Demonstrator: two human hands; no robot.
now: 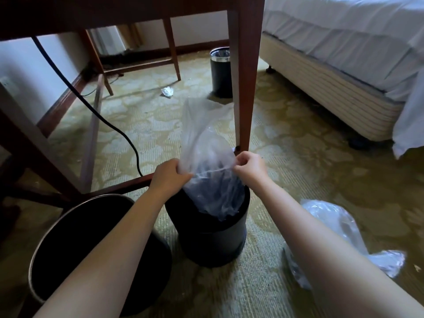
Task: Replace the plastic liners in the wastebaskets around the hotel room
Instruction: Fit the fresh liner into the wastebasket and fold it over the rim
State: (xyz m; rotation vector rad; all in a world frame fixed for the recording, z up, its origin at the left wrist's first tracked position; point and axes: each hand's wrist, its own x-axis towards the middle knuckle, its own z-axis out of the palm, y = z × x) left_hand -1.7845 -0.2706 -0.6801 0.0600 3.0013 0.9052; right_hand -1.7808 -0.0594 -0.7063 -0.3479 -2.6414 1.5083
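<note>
The clear liner (206,157) is thin, crinkled, see-through plastic. Its lower part hangs inside the black wastebasket (206,239) at the middle of the carpet (309,161), and its upper part rises loose above the rim, flaring up toward the dark wood leg (244,88) just behind the wastebasket.

To the left of that wastebasket, close beside it, stands a second bin (75,251), dark with a metal rim; its inside is in shadow, so what it holds cannot be told. The left hand (171,174) is above the wastebasket's left rim, fingers closed tight on the liner's left edge. The right hand (249,167) is above the right rim, fingers pinched shut on the liner's right edge, and the plastic is stretched between the two.

Far behind the wastebasket, partly hidden by the wood leg, a third bin (220,72) stands with a shiny rim and clear plastic showing at its mouth. A crumpled white scrap (167,91) lies on the carpet to its left.

To the right of the wastebasket, a crumpled plastic bag (339,230) lies on the carpet. The bed (344,53) stands further right and behind.
</note>
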